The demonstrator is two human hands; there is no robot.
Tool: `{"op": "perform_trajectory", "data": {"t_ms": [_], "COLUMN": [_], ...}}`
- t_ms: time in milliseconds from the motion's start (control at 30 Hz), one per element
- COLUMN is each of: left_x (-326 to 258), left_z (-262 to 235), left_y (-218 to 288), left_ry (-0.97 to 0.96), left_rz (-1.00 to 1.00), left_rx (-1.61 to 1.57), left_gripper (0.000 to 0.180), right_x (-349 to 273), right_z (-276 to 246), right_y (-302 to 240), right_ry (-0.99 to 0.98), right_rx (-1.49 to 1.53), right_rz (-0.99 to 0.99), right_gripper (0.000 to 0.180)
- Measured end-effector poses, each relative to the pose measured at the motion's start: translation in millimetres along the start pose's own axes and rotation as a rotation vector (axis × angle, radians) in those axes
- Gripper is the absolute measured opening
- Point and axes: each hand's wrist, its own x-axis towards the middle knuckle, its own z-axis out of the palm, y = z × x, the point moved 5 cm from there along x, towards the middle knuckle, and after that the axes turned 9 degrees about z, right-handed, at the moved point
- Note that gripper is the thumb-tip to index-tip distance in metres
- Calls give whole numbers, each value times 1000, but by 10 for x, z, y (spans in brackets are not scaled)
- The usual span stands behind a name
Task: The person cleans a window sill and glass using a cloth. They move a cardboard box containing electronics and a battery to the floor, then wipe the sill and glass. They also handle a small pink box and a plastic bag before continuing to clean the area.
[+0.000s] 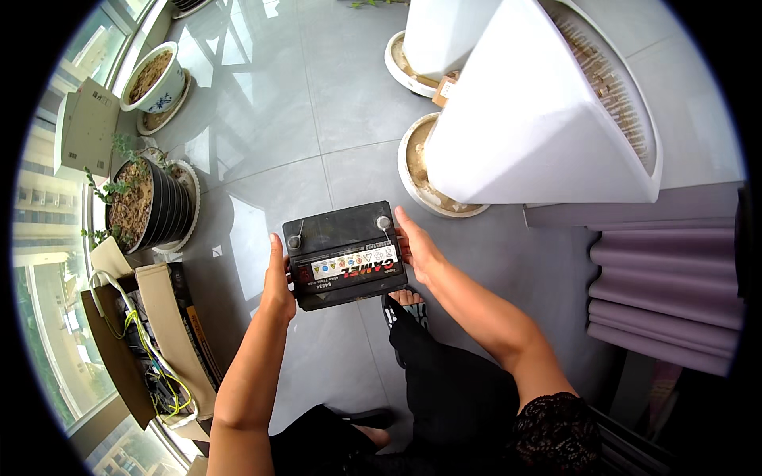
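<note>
Between my two hands is a black car battery (341, 226), held up above the grey floor. It has a metal terminal post at each far corner and a printed label strip across its top. My left hand (278, 282) presses against its left side, thumb along the edge and fingers partly hidden beneath. On the opposite side my right hand (417, 247) grips the right end, most of its fingers out of sight behind the battery. Both forearms reach forward from the lower edge.
At left stand an open cardboard box (151, 317) with cables, a black pot (165, 205) with a plant, a white-and-blue pot (155, 79) and a closed carton (87, 131). Large white planters (532, 119) on saucers fill the upper right. A purple curtain (667, 278) hangs at right.
</note>
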Motion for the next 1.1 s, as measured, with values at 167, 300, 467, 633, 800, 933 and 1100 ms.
{"op": "perform_trajectory", "data": {"t_ms": [167, 300, 467, 633, 800, 933, 1100], "left_x": [67, -15, 39, -27, -17, -44, 29], "left_z": [291, 466, 388, 508, 509, 568, 574], "left_y": [-143, -64, -197, -36, -93, -12, -91], "left_ry": [-50, -101, -29, -6, -40, -24, -58], "left_rz": [-39, -23, -56, -14, 57, 44, 94], "left_rx": [37, 75, 60, 106, 173, 168, 190], "left_gripper": [107, 97, 90, 89, 51, 50, 49], "right_x": [-78, 116, 56, 66, 134, 52, 209], "right_z": [-388, -561, -551, -626, -636, -601, -697], "right_y": [36, 174, 207, 232, 215, 133, 225], "right_ry": [61, 14, 7, 1, -33, 38, 38], "right_rx": [109, 71, -43, -102, -88, -163, -275], "right_rz": [-28, -52, -95, -153, -97, -33, -238], "right_gripper": [59, 50, 46, 61, 61, 60, 58]}}
